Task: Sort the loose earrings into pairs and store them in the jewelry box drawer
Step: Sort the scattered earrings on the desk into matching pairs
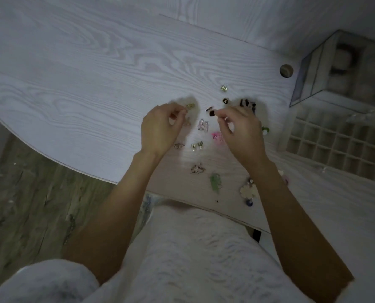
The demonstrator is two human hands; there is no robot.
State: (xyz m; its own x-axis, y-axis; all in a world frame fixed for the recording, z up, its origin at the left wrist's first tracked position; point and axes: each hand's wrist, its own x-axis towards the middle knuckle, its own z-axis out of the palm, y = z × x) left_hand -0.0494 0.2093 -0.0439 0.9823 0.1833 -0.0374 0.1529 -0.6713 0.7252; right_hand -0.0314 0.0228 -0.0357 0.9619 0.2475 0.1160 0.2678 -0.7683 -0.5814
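Pinching a gold earring (190, 105) in my left hand (160, 127) and a dark earring (212, 113) in my right hand (241, 130), both left of the drawer (335, 141), whose visible compartments look empty; loose earrings (200, 145) still scattered left of it, sorting barely begun.

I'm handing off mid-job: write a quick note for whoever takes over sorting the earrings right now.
Left hand pinches a small gold earring. Right hand pinches a dark earring.
Many loose earrings lie on the table between and below the hands, among them a pink one and a green one.
The gridded drawer sits open to the right; its compartments look empty.
Nothing visibly stored yet. Left: pair everything, fill the drawer.
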